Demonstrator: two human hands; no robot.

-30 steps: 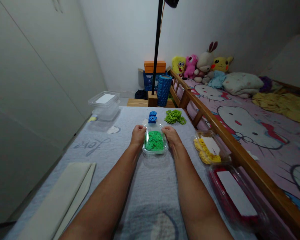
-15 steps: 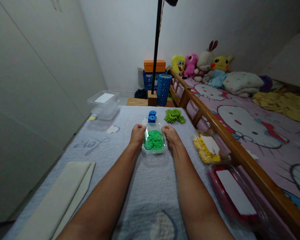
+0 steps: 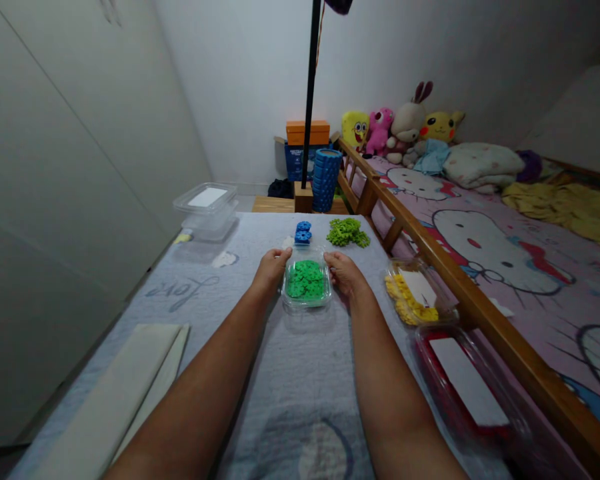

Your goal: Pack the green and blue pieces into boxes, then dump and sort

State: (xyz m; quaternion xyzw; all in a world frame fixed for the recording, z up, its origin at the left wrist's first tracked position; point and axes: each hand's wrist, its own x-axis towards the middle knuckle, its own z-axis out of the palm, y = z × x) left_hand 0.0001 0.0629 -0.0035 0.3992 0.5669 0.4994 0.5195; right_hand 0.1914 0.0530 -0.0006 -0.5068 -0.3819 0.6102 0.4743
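A clear plastic container [image 3: 307, 305] filled with green flat plastic pieces [image 3: 307, 280] sits in the middle of the cloth-covered table. My left hand [image 3: 273, 267] grips its far left corner, thumb on the rim. At the far right corner, my right hand [image 3: 343, 270] pinches the rim the same way. Just behind the container are blue flower-shaped pieces [image 3: 303, 233], stacked in a small group. A loose heap of lime-green pieces [image 3: 347, 231] lies to their right.
Lidded boxes of yellow pieces [image 3: 411, 300] and red contents [image 3: 467, 380] line the right edge, beside the wooden bed rail [image 3: 430, 267]. Clear stacked containers [image 3: 207, 210] stand at back left. A folded cream cloth [image 3: 115, 393] lies front left. A black pole [image 3: 310, 100] rises beyond the table.
Almost nothing differs. Both hands stay on the container's far corners, and the whole view has shifted very slightly.
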